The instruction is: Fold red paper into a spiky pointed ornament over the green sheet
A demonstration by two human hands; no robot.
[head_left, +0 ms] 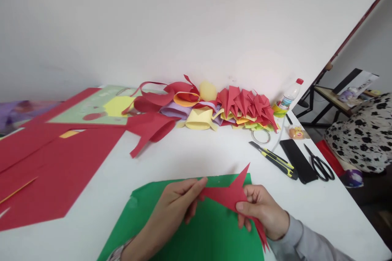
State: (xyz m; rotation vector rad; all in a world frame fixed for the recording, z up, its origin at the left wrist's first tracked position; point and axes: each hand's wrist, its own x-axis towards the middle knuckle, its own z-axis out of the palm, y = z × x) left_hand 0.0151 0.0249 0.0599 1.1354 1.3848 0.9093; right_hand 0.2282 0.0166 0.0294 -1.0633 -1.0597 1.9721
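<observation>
Just above flat green paper sheet, pointy red folded paper shape. Fingers of left hand pinch its left end, fingers of right hand pinch its right side. Pulling too hard might tear thin tips or squash folds

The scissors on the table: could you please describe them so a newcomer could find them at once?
Follow the white table to its right edge, past the green sheet. Beside the flat black case and the yellow-and-black utility knife lie the scissors, outermost of the three: all black, with two finger loops nearest the person.
</observation>
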